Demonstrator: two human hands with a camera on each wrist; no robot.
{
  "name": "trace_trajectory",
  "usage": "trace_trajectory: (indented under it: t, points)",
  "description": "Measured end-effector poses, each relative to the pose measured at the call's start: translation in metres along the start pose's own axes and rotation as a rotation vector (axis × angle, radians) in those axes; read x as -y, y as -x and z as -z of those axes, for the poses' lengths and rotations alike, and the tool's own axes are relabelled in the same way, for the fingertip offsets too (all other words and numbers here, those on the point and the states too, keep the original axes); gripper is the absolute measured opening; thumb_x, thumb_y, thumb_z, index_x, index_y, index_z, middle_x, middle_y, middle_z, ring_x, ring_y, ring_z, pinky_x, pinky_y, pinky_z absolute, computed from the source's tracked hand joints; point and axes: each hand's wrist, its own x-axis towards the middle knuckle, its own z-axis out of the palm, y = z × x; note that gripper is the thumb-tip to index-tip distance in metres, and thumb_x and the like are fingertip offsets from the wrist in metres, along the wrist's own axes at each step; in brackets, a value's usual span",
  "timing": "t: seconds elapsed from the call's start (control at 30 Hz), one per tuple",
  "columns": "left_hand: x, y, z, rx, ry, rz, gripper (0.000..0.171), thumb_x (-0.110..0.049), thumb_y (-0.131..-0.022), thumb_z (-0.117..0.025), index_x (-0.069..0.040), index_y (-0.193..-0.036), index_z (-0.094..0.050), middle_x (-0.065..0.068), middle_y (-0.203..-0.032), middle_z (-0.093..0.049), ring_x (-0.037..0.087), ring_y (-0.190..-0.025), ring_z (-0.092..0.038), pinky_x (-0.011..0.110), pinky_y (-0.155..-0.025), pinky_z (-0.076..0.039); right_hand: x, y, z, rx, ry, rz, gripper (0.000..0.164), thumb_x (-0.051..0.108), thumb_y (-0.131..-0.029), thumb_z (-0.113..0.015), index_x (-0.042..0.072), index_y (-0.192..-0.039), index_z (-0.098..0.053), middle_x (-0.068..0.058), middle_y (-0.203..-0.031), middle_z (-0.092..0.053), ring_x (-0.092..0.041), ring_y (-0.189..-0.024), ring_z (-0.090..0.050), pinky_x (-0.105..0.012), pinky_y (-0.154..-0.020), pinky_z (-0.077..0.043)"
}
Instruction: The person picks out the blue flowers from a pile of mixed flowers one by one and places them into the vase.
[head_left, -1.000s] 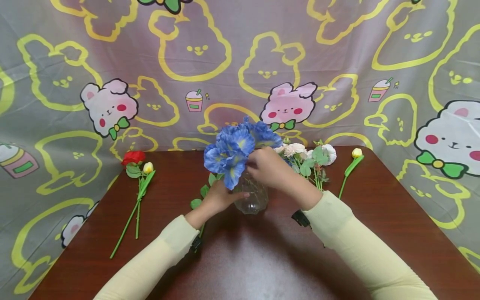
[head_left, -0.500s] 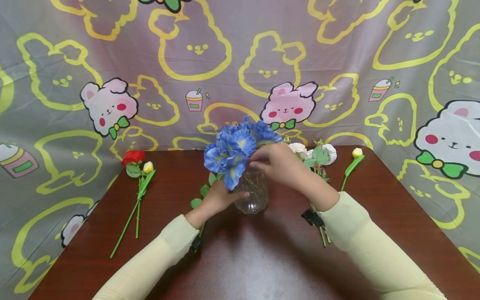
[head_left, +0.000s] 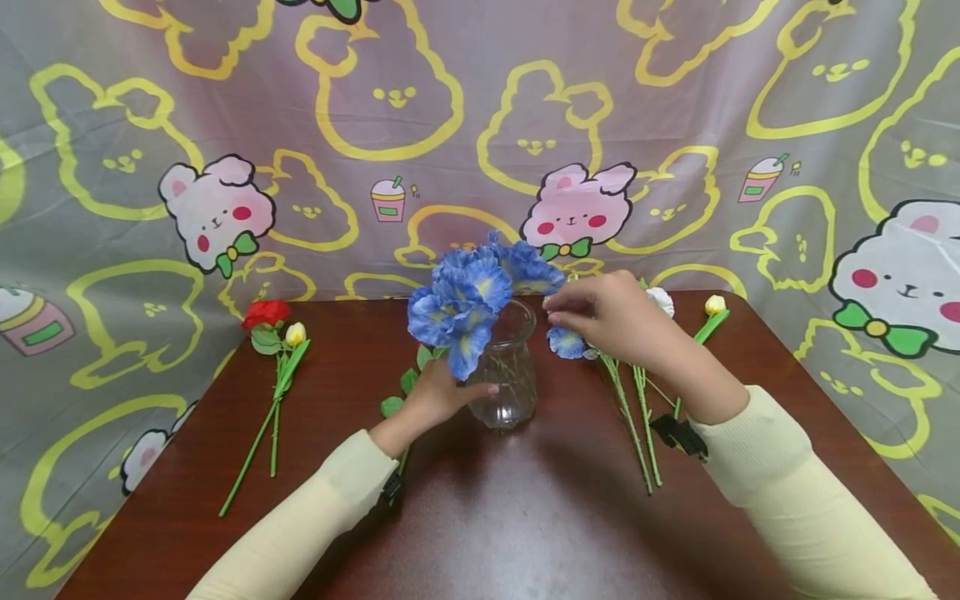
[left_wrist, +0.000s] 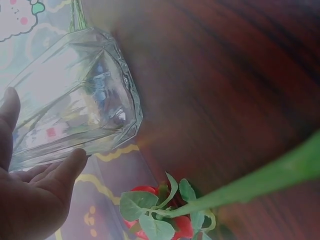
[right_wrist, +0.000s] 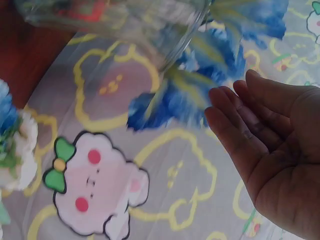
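Brown worktop (head_left: 517,517) carries blue flowers (head_left: 472,287) leaning from a glass vase (head_left: 506,404) at centre, left hand (head_left: 431,398) cupping its side, right hand (head_left: 630,325) free, fingers (right_wrist: 232,140) loosely bent: arranging seems underway, and adding another stem (head_left: 628,417) would call for a careful pinch.

Left hand (head_left: 435,394) low, thumb (head_left: 478,390) outstretched, right hand (head_left: 626,325) higher, fingers (right_wrist: 231,136) gently bent, arms (head_left: 300,521) angled inward

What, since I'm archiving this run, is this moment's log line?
left hand: holds glass vase | right hand: empty, near vase | blue flowers: in vase
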Motion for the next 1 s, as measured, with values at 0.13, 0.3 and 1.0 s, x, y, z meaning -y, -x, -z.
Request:
trace_trajectory:
  t: [0.13, 0.3, 1.0]
  points:
    - [0.0, 0.001, 0.0, 0.017, 0.01, 0.015, 0.075, -0.043, -0.078, -0.081, 0.002, -0.13, -0.051, 0.013, -0.089, -0.065, 0.021, -0.086, -0.06, 0.039, -0.075, -0.053, -0.01, 0.009, 0.01, 0.03, 0.011, -0.086, 0.012, 0.012, -0.088, -0.073, 0.008, -0.099, -0.077, 0.0, -0.087, -0.072, -0.014, -0.076, -0.064, -0.035, -0.066, -0.053]
    - [0.001, 0.002, 0.0, 0.016, 0.009, 0.004, 0.076, -0.041, -0.078, -0.081, 0.001, -0.133, -0.05, 0.017, -0.105, -0.067, 0.025, -0.099, -0.063, 0.041, -0.082, -0.053, -0.025, 0.019, 0.015, 0.054, 0.011, -0.184, 0.013, 0.012, -0.09, -0.071, 0.006, -0.1, -0.075, -0.003, -0.089, -0.073, -0.017, -0.078, -0.065, -0.038, -0.069, -0.052]
    - [0.003, 0.0, 0.001, 0.007, -0.013, -0.018, 0.074, -0.04, -0.078, -0.081, 0.0, -0.132, -0.052, 0.012, -0.085, -0.065, 0.017, -0.079, -0.057, 0.036, -0.072, -0.051, -0.102, 0.052, -0.037, 0.24, 0.075, -0.532, 0.021, 0.02, -0.087, -0.073, 0.003, -0.075, -0.075, -0.003, -0.07, -0.064, -0.017, -0.057, -0.05, -0.032, -0.053, -0.041]
